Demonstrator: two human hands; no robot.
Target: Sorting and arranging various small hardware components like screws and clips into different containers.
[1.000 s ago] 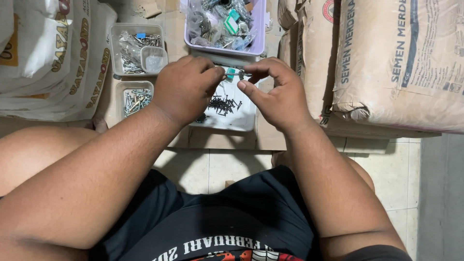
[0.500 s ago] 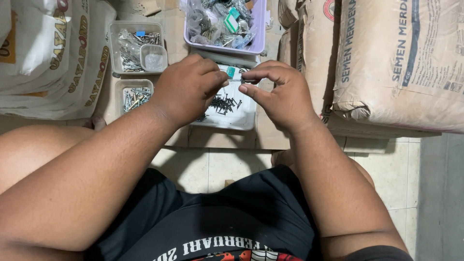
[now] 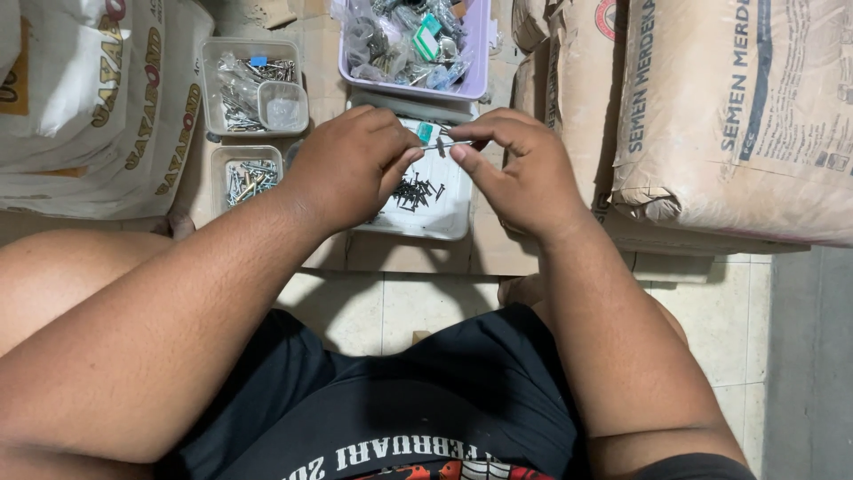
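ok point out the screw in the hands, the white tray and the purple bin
screw [image 3: 447, 144], head view, on its thin shaft between the two hands
white tray [image 3: 449, 209], head view, on its bare floor right of the dark screws
purple bin [image 3: 476, 53], head view, on its right wall

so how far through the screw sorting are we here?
Done: two clear tubs and on the left already hold silvery fasteners, and the lilac bin holds bagged hardware. In hand: the left hand and right hand pinch one thin screw between them above the white tray. Left: a small heap of dark screws lies loose in that tray.
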